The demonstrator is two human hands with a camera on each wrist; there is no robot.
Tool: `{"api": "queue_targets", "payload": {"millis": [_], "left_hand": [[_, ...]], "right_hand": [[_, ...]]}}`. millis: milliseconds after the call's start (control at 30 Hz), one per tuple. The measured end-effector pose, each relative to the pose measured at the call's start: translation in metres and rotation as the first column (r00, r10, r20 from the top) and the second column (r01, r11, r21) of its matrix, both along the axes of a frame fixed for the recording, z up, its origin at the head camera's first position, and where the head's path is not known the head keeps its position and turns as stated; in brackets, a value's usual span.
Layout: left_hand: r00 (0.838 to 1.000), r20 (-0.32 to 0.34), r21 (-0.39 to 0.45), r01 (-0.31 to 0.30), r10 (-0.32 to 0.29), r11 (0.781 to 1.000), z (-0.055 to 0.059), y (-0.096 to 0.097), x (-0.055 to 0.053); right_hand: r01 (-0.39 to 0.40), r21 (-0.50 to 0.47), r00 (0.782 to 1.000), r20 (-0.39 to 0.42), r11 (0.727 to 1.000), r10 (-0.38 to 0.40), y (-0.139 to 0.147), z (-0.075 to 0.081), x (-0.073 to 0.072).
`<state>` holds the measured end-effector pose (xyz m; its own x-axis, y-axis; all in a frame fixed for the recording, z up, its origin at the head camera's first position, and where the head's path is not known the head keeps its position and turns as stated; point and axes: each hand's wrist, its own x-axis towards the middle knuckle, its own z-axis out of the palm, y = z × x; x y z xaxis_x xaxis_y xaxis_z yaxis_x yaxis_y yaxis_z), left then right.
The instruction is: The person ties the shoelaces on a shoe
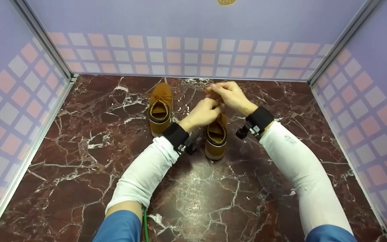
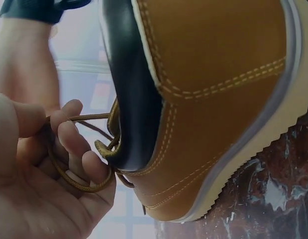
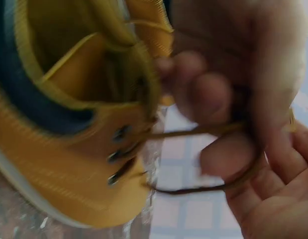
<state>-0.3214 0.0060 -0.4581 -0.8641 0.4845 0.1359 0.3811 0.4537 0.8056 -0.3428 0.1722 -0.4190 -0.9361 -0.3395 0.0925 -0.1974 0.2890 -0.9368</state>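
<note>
Beneath my hands stands a tan lace-up shoe (image 1: 216, 136) with a dark padded collar, its toe part hidden by them. My left hand (image 1: 203, 112) is over the front of this shoe and pinches its brown shoelace (image 2: 91, 117) between thumb and fingers. A loop of the lace hangs around those fingers in the left wrist view. Just beyond and to the right, my right hand (image 1: 232, 95) has thumb and fingertips together on the lace. In the right wrist view, the shoelace (image 3: 193, 132) runs taut from the eyelets to blurred fingers.
The matching tan shoe (image 1: 160, 107), its laces lying across the front, stands to the left. Both shoes are on a dark red marbled surface (image 1: 89, 181). Lilac panels (image 1: 190, 27) with pink and white checks enclose the back and sides. A green cable (image 1: 145, 225) hangs by my left arm.
</note>
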Motion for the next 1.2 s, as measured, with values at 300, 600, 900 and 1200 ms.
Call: {"api": "queue_targets", "payload": {"millis": [300, 600, 900, 1200], "left_hand": [[0.996, 0.086, 0.134, -0.008, -0.004, 0.991, -0.002, -0.003, 0.003], [0.996, 0.094, 0.172, -0.017, 0.001, 0.985, -0.003, -0.002, 0.003], [0.997, 0.076, 0.236, -0.040, 0.023, 0.971, -0.007, 0.001, 0.000], [0.990, 0.136, 0.289, -0.063, 0.024, 0.955, -0.003, 0.001, 0.000]], "right_hand": [[0.009, 0.017, 1.000, 0.020, 1.000, -0.009, 0.040, -0.024, 0.001], [-0.094, 0.192, 0.989, -0.094, 0.977, 0.113, 0.062, -0.042, 0.007], [-0.032, 0.137, 0.995, -0.089, 0.990, 0.044, 0.067, -0.035, 0.013], [-0.047, 0.009, 0.998, -0.033, 0.999, 0.047, 0.072, -0.022, 0.019]]}}
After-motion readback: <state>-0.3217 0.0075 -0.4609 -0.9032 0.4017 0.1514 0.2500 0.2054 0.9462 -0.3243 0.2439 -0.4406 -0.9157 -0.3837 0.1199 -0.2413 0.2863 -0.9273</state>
